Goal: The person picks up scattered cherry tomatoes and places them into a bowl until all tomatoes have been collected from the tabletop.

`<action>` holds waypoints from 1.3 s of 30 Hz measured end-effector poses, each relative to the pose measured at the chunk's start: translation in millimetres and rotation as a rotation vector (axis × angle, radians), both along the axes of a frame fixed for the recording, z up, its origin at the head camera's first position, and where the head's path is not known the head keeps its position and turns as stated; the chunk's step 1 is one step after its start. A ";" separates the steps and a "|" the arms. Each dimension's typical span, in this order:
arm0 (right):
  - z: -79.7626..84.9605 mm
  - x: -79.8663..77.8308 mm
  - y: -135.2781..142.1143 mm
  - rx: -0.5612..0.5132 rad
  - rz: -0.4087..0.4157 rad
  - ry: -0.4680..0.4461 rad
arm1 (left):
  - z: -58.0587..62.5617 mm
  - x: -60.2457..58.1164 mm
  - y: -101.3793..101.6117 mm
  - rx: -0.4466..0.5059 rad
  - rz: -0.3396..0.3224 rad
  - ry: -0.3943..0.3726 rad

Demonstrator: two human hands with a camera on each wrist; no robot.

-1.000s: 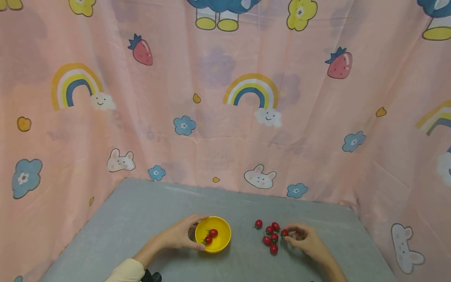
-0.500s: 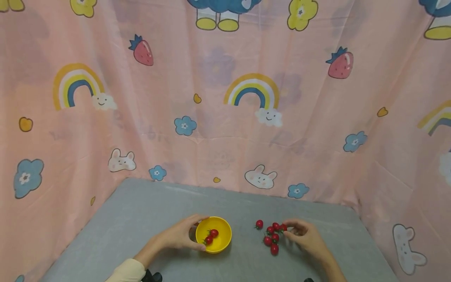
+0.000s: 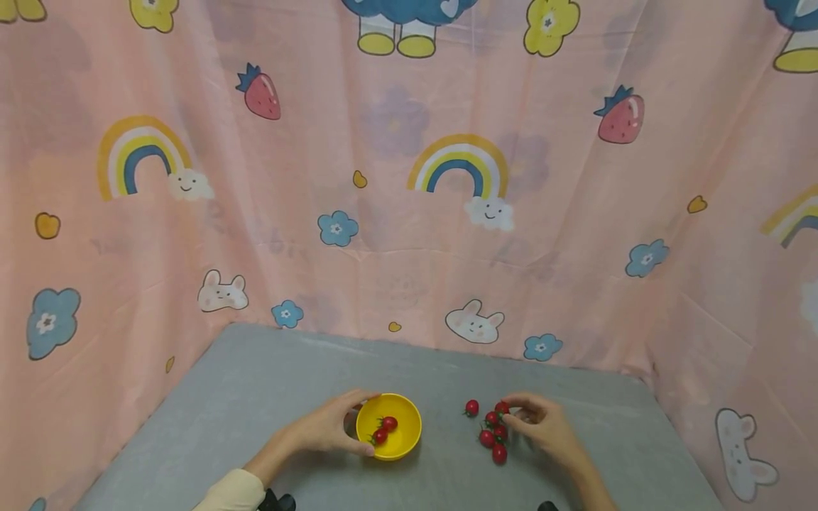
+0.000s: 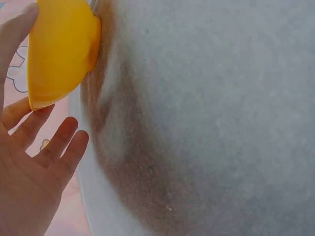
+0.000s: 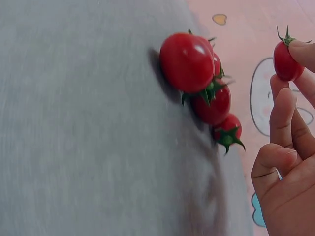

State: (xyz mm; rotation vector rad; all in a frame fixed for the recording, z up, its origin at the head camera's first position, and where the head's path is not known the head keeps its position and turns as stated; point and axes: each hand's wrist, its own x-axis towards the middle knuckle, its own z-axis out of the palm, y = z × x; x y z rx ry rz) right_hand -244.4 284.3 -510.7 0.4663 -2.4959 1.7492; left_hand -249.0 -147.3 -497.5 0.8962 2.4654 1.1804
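Observation:
My left hand [image 3: 332, 426] holds a small yellow bowl [image 3: 409, 429] by its rim, thumb on the near side and fingers on the far side. The bowl stands on the table with two cherry tomatoes [image 3: 388, 424] inside. My right hand [image 3: 543, 429] pinches a cherry tomato [image 5: 287, 63] with a green stem between thumb and fingers, raised above the tabletop in the right wrist view. Beneath and beside that hand lies a cluster of several loose cherry tomatoes [image 3: 499, 454], partly overlapping in the right wrist view.
One cherry tomato [image 3: 471, 407] lies a little apart, to the left of the cluster. The grey tabletop [image 3: 287, 376] reaches back to a pink patterned curtain [image 3: 383, 277], which hangs along its back and sides. A pale sleeve [image 3: 233, 490] covers the left forearm.
My right hand has lifted the cherry tomato from the cluster's right side and carried it left, over the cluster. The left hand and bowl have stayed in place.

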 end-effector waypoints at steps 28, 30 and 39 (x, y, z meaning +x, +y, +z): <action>6.4 -5.4 -41.1 -0.108 0.047 -0.016 | -3.2 1.1 -9.5 0.102 0.007 -0.012; 6.8 -5.5 -43.8 -0.108 0.066 -0.018 | -3.7 1.1 -10.2 0.113 0.010 -0.018; 7.5 -5.9 -60.9 -0.076 0.056 -0.021 | -2.7 0.9 -9.3 0.126 0.015 -0.042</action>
